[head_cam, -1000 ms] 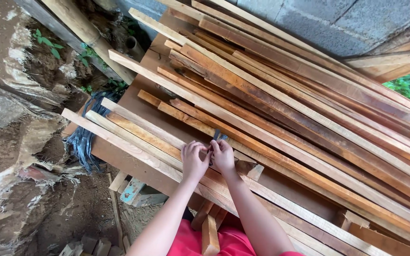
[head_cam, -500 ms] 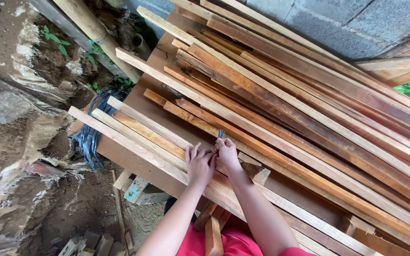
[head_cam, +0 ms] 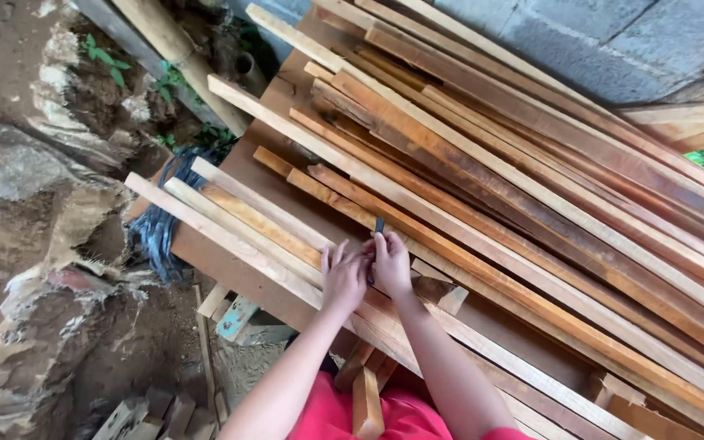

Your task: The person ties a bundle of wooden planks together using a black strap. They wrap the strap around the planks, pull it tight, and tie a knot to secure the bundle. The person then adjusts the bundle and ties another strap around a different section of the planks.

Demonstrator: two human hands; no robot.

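A: What are the two bare hands doing?

B: The left hand (head_cam: 344,279) and right hand (head_cam: 391,265) are pressed close together over the long pale and orange-brown wooden slats (head_cam: 482,204) stacked on the flat brown wooden board (head_cam: 246,175). Between them is a small dark, narrow tool (head_cam: 379,226), upright, its tip poking up above the fingertips.

A: Who holds it?

B: The right hand's fingers are curled together and pinch the dark tool near its lower part. The left hand's fingers are bent, lying close together and touching the right hand; whether they also grip the tool, I cannot tell.

A: Where is the tool against the wood?

B: It stands over a pale slat near the front edge of the stack, just beside an orange-brown one.

A: And around them?

B: A grey block wall (head_cam: 596,49) behind the stack, bare earth and rock (head_cam: 34,244) to the left, a bundle of dark blue-black cord (head_cam: 156,232) at the board's edge, and red clothing (head_cam: 327,411) below the forearms.
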